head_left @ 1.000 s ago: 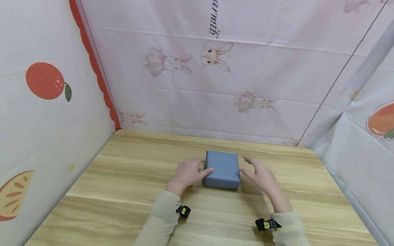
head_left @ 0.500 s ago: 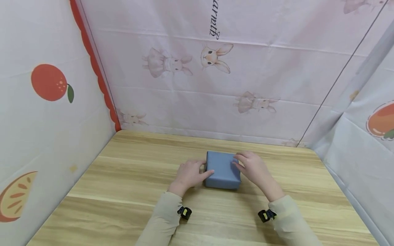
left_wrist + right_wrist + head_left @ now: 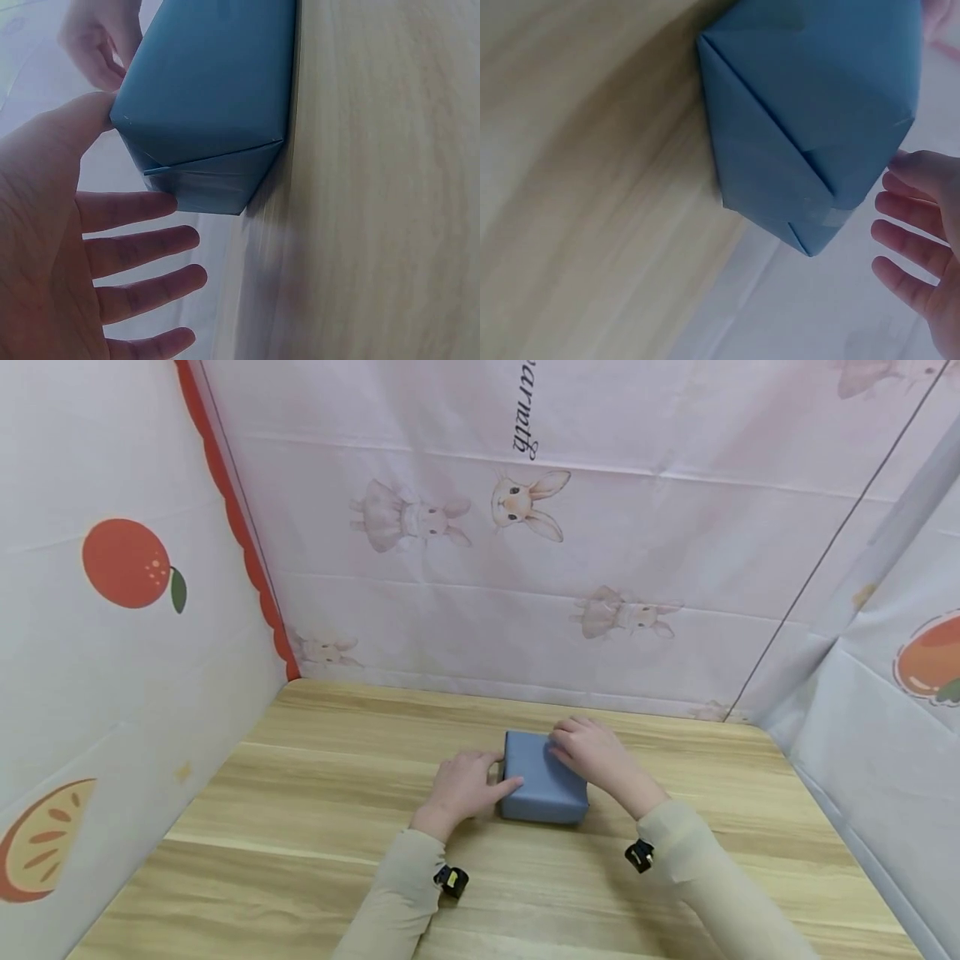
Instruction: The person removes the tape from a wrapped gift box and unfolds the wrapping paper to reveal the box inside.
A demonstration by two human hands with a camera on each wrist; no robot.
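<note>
Blue paper-wrapped box [image 3: 538,789], left hand [image 3: 460,787] touching one end, fingers spread; right hand [image 3: 596,756] opposite, fingers slightly parted.

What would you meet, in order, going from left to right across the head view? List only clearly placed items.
Fruit-slice print → red fruit print → left grip → blue box → right grip → orange fruit print.

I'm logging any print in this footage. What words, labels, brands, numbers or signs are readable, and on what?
"armth", sideways on the pink backdrop; its start is cut off by the head view's top edge.
Left wrist device: yellow mark, too small to read.
Right wrist device: pale mark, also too small.
Blue box: no text on the sides showing.
</note>
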